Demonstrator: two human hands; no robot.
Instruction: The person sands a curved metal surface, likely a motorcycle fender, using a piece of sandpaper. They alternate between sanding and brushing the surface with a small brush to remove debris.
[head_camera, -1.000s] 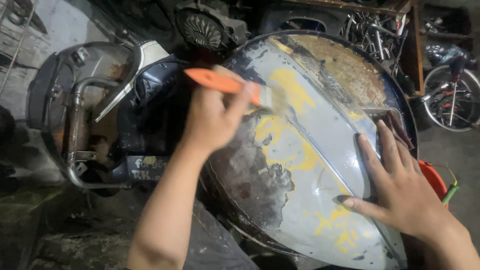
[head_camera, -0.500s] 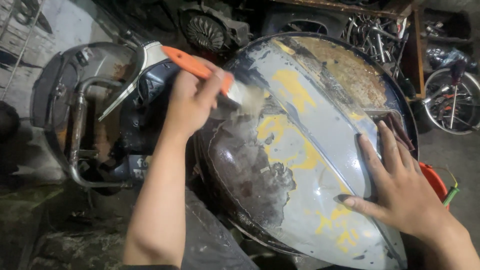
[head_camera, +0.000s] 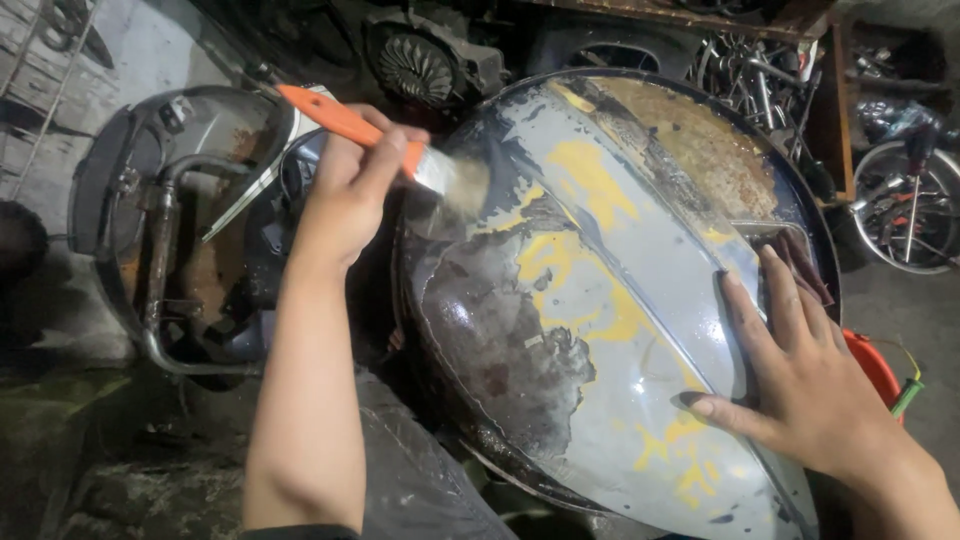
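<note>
1. While the left hand (head_camera: 350, 185) grips the orange-handled brush (head_camera: 375, 135) mid-handle, the bristles just beyond the fingers press on the curved metal panel (head_camera: 610, 300), where wet paint flakes.
2. The right hand (head_camera: 800, 385) lies flat and open on the panel's near side, holding nothing, apparently steadying it.
3. A scooter body (head_camera: 180, 230) sits beside the brush hand.

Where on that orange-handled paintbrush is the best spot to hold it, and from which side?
Probably the orange handle, near the metal band. On the paintbrush, the left hand wraps it there from the near side, keeping fingers off the wet bristles touching the panel. The long handle slants up and away to the left.
</note>
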